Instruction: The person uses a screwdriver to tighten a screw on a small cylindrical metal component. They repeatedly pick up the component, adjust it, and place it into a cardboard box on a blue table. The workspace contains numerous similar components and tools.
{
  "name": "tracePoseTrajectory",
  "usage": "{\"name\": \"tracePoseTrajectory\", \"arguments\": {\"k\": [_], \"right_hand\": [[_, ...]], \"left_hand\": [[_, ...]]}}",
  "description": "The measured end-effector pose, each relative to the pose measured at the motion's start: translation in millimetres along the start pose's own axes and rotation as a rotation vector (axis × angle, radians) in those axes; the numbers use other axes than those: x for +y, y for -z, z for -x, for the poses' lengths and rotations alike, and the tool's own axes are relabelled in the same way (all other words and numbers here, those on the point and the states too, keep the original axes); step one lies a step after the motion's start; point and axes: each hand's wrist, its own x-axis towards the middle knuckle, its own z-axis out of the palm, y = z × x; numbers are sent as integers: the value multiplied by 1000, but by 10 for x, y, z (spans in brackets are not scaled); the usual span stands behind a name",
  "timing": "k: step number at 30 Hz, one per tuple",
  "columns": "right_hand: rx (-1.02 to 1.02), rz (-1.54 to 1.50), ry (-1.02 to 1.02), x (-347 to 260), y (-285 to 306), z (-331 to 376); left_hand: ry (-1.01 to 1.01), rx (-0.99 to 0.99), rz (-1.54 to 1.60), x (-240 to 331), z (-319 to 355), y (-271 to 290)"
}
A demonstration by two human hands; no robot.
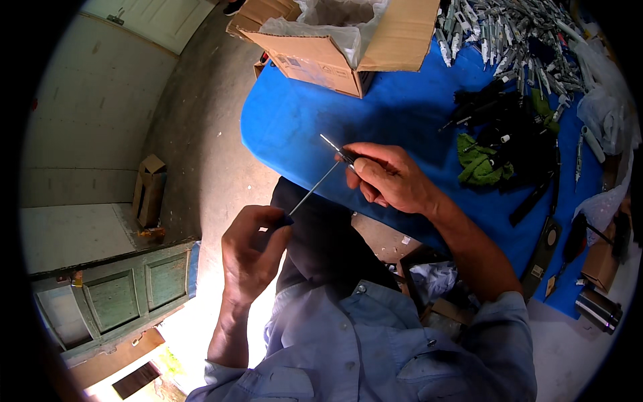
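In front of my lap, my left hand (pixel 253 248) is closed around the dark blue handle of a thin screwdriver (pixel 313 190). Its long metal shaft slants up and right to my right hand (pixel 392 175). There the fingers pinch a small black pen-like piece (pixel 347 157) with a slim silver tip pointing up and left. The shaft's end meets or passes close by this piece; whether they touch I cannot tell. Both hands are in the air by the near edge of the blue-covered table (pixel 281 124).
An open cardboard box (pixel 315 67) lined with clear plastic stands at the table's far side. A large heap of grey and white pen-like parts (pixel 495 33) fills the far right. Nearer lie black parts (pixel 499 114) and a green cloth (pixel 479 164). A black cylinder (pixel 598 309) sits at the right edge.
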Motion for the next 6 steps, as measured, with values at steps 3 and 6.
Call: {"name": "tracePoseTrajectory", "arguments": {"k": [3,6], "right_hand": [[4,2,-5,19,15,1],[-6,40,-14,-3,13,3]], "left_hand": [[4,-11,20,-22,11,-12],[271,-59,334,26,-20,45]]}}
